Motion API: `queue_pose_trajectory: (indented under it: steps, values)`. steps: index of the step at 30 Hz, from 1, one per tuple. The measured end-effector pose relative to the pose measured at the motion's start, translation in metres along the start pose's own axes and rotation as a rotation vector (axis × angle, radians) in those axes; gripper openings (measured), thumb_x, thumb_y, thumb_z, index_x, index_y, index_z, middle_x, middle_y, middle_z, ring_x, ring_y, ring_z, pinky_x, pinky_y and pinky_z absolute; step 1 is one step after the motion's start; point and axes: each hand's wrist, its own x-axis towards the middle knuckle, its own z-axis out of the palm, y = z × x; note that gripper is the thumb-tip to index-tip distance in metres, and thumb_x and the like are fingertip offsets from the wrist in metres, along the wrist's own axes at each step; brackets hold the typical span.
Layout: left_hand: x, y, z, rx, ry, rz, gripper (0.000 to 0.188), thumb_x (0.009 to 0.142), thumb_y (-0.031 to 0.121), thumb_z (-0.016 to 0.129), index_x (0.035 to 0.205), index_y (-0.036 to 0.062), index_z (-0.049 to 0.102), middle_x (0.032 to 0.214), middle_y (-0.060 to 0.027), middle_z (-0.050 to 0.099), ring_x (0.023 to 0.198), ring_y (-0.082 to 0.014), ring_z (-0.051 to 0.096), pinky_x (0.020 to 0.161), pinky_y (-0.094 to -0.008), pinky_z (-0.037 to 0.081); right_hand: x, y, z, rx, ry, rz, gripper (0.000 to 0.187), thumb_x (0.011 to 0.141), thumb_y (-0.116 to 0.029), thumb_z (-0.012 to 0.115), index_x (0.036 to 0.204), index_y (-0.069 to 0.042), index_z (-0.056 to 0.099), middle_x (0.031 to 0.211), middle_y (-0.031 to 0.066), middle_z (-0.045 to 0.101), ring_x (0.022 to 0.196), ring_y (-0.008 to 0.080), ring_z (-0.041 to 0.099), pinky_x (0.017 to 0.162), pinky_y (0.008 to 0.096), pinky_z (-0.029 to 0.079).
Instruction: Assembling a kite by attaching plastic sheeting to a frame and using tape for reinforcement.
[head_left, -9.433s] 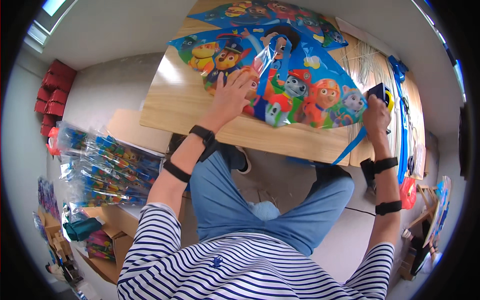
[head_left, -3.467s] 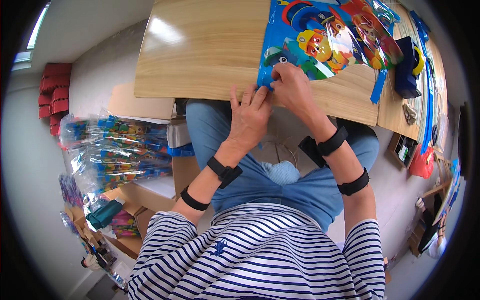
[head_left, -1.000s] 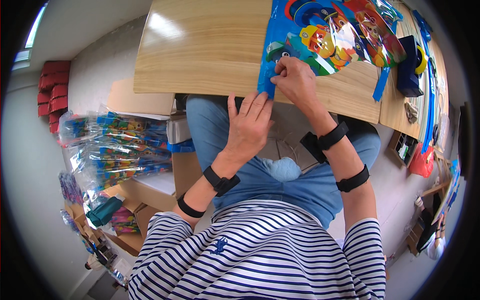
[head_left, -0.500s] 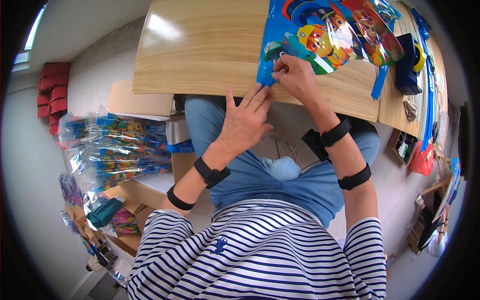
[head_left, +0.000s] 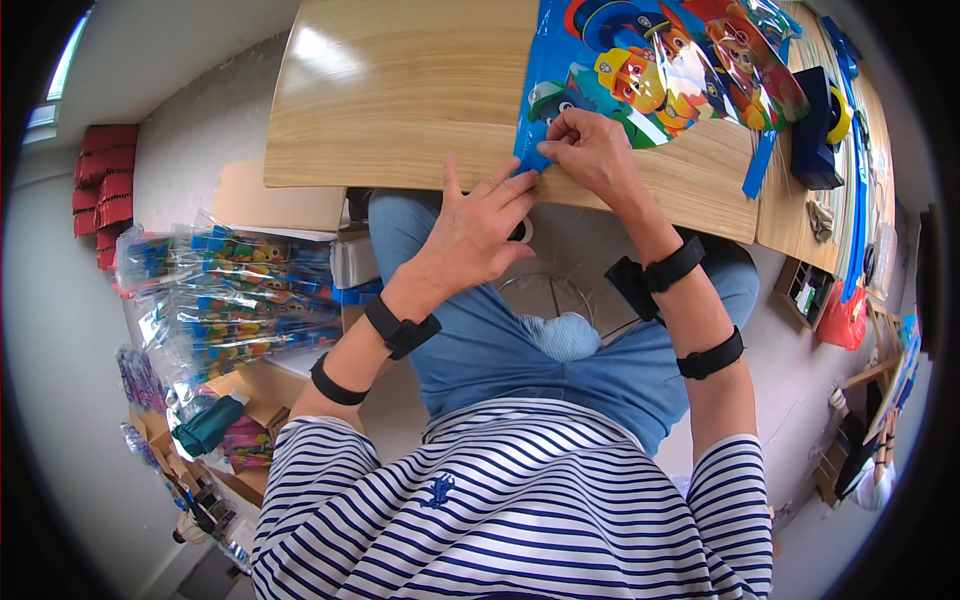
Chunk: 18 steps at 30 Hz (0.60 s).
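Note:
A shiny blue plastic sheet printed with cartoon dogs lies on the wooden table, its narrow near corner close to the front edge. My right hand is closed in a pinch at that corner, thumb and forefinger together on the blue border. Whether a smaller piece is between these fingertips is too fine to see. My left hand is open, with its fingers stretched out and the fingertips touching the tip of the same corner. Its thumb points away to the right, over my lap.
At the right stands a dark blue tape dispenser with a yellow roll, a blue strip hanging beside it. Printed plastic bags are heaped at the left above cardboard boxes. Red packages are stacked by the wall. A red bag hangs at right.
My left hand has shifted slightly left, and its forearm has swung outward. My right hand stays nearly where it was, pinching at the sheet's corner.

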Motion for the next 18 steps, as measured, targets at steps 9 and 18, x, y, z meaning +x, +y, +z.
queue_pose_trajectory:
  steps: [9, 18]
  values:
    - [0.002, -0.003, -0.002, -0.01, -0.01, 0.011, 0.06, 0.075, 0.031, 0.078, 0.127, 0.0068, 0.059, 0.145, -0.0048, 0.048, 0.142, -0.0235, 0.036, 0.109, -0.0749, 0.011, 0.0, -0.001, -0.002, -0.008, -0.005, -0.003, 0.019, 0.075, -0.014, 0.076, 0.084, 0.0, 0.067, 0.069, 0.0059, 0.065, 0.064, 0.0119, 0.06, 0.061, 0.0277, 0.048]
    - [0.001, -0.003, 0.001, 0.001, -0.003, 0.009, 0.06, 0.074, 0.03, 0.078, 0.127, 0.0065, 0.06, 0.145, -0.0045, 0.048, 0.142, -0.0254, 0.035, 0.108, -0.0758, 0.01, -0.008, -0.015, 0.0, -0.144, 0.016, -0.018, 0.024, 0.065, -0.021, 0.08, 0.078, -0.006, 0.066, 0.078, 0.0096, 0.067, 0.077, 0.029, 0.066, 0.067, 0.0404, 0.05]
